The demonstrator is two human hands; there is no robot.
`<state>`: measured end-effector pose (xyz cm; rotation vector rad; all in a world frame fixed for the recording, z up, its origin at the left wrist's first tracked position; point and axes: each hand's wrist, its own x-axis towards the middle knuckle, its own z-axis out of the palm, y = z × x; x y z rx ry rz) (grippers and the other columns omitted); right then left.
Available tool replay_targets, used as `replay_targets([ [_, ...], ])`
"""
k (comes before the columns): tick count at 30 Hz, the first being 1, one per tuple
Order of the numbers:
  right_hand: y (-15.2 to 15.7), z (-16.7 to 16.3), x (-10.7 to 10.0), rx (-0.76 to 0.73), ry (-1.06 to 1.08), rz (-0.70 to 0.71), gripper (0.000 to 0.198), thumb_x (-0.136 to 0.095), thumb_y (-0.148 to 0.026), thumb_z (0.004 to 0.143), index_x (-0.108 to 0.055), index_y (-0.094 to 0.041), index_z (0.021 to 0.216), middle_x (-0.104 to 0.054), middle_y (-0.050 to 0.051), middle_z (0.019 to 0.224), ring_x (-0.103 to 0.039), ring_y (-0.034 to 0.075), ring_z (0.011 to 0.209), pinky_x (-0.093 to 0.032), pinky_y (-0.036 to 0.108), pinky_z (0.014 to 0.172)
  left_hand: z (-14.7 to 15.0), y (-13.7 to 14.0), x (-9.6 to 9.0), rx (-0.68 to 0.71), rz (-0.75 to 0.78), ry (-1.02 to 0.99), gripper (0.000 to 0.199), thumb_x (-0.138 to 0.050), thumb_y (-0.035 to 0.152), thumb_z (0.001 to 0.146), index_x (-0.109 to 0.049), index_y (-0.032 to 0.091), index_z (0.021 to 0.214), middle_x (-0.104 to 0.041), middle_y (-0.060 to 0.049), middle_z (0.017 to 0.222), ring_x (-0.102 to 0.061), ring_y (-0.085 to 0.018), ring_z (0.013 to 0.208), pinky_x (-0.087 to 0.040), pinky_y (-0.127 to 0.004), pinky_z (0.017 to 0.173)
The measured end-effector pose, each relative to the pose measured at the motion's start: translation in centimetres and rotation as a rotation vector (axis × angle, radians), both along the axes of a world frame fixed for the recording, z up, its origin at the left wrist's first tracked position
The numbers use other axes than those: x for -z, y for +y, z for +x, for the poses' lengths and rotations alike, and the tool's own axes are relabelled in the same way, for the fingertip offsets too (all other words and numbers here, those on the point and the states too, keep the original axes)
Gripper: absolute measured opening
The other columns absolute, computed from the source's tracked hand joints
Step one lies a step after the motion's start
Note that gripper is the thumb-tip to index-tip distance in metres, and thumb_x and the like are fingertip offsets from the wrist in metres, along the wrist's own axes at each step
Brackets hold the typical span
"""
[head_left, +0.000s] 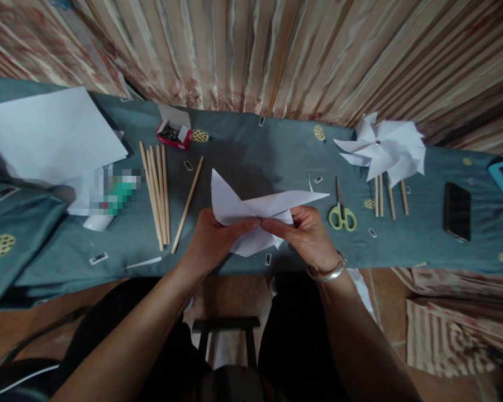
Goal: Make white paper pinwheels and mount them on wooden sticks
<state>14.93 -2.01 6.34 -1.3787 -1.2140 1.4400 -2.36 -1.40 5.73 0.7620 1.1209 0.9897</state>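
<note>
Between my two hands is a white paper pinwheel [255, 207], its blades folded toward the centre and its corners sticking up and out. My left hand [212, 234] grips it from the left, thumb pressed near the middle. From the right my right hand [308, 231], with a metal bracelet on the wrist, pinches the same centre; the thumb tips almost meet over a small dark spot. Fingers under the paper are hidden. Left of my hands lies a single wooden stick [188, 204]. Green-handled scissors [341, 215] lie to the right.
Several wooden sticks [157, 195] and a small red box [174, 134] of dark metal pieces lie left. White paper sheets [54, 134] and a green-white bottle [113, 201] are further left. Finished pinwheels [385, 148] on sticks and a phone [458, 211] lie right. A curtain [251, 56] hangs behind.
</note>
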Motion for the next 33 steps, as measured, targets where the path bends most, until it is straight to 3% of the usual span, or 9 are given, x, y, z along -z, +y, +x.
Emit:
replay_targets([
  [27, 0.01, -0.23, 0.6, -0.019, 0.109, -0.001, 0.009, -0.078, -0.025, 0.07, -0.078, -0.022, 0.079, -0.078, -0.001, 0.08, -0.068, 0.014, 0.068, -0.057, 0.027, 0.065, -0.13, 0.05, 0.24, 0.019, -0.003, 0.069, 0.021, -0.083, 0.026, 0.057, -0.074, 0.014, 0.072, -0.075, -0.004, 0.072, -0.068, -0.018, 0.063, -0.056, -0.029, 0.061],
  [33, 0.04, -0.16, 0.8, -0.041, 0.115, 0.023, 0.01, -0.077, -0.024, 0.073, -0.078, -0.023, 0.082, -0.078, -0.001, 0.082, -0.07, 0.014, 0.073, -0.057, 0.029, 0.072, -0.08, 0.07, 0.31, 0.029, 0.023, 0.114, 0.02, -0.082, 0.027, 0.059, -0.074, 0.014, 0.071, -0.075, -0.004, 0.071, -0.068, -0.019, 0.063, -0.056, -0.029, 0.06],
])
